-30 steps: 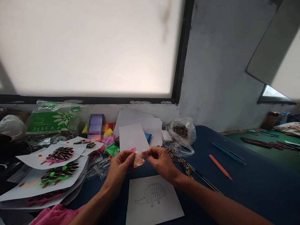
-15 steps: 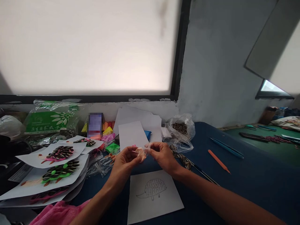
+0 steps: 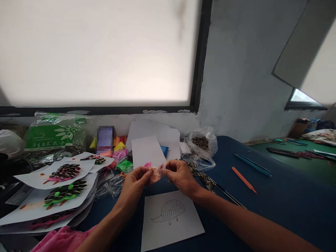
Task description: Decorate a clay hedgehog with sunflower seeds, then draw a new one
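My left hand (image 3: pixel 134 179) pinches a peach-coloured lump of modelling clay (image 3: pixel 155 175) between thumb and fingers. My right hand (image 3: pixel 181 176) grips clear plastic film (image 3: pixel 163 168) at the clay's right side, and the two hands nearly meet there. Film and clay still touch. Below them lies a white sheet with a pencil hedgehog drawing (image 3: pixel 172 211). A bit of bright pink (image 3: pixel 147 164) shows just behind my left fingers.
Finished hedgehog pictures (image 3: pixel 68 190) of clay and sunflower seeds are stacked at left. Behind stand clay packets (image 3: pixel 125 165), white paper (image 3: pixel 147 150) and a bag of seeds (image 3: pixel 201 143). Loose seeds (image 3: pixel 208 182), an orange pen (image 3: pixel 244 180) and a blue pen (image 3: pixel 253 164) lie at right.
The clay has moved slightly down and left with my left hand and looks more bunched. My right hand keeps its grip on the film. The view has shifted a little.
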Motion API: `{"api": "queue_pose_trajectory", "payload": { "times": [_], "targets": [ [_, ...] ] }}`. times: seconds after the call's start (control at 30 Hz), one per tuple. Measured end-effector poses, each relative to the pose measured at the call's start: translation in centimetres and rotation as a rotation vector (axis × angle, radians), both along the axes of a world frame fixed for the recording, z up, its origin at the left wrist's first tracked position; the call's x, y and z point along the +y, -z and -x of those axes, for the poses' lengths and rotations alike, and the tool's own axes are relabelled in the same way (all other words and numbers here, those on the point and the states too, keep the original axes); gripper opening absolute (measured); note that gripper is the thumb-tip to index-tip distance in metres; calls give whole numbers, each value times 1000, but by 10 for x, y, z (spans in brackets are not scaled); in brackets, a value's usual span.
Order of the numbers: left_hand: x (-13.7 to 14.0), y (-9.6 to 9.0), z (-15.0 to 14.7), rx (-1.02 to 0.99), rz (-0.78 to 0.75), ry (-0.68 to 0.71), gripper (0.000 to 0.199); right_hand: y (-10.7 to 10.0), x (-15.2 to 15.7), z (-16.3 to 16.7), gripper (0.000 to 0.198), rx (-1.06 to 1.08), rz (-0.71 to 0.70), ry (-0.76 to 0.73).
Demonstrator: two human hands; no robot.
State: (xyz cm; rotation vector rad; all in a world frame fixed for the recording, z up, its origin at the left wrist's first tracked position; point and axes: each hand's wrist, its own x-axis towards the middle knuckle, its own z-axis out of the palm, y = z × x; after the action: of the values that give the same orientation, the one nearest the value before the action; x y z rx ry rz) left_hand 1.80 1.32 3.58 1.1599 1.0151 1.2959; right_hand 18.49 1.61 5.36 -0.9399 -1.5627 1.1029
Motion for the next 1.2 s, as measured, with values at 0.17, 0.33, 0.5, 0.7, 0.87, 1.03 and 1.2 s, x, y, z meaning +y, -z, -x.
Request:
{"api": "queue_pose_trajectory", "payload": {
  "times": [0.17,0.33,0.5,0.7,0.87,1.03,1.2],
  "targets": [
    [3,3,0,-26,-8,-56,45,3,-1,1,23,-3,-6,15],
    [2,3,0,-42,-16,-57,45,8,0,4,18,-4,-13,8],
    [1,0,0,-50,-29,-35,42,11,2,2,14,-31,-16,41],
    [-1,-3,-5,-72,-34,19,37,8,0,2,19,-53,-24,5],
    [-2,-4,-5,-82,-22,11,34,3,-4,4,22,-85,-51,-30],
    [-1,-4,-2,-86,6,-21,36,2,-7,5,21,-126,-95,-39],
    [2,-1,0,-114,32,-55,45,4,-6,4,16,-165,-109,-21]
  ]
}}
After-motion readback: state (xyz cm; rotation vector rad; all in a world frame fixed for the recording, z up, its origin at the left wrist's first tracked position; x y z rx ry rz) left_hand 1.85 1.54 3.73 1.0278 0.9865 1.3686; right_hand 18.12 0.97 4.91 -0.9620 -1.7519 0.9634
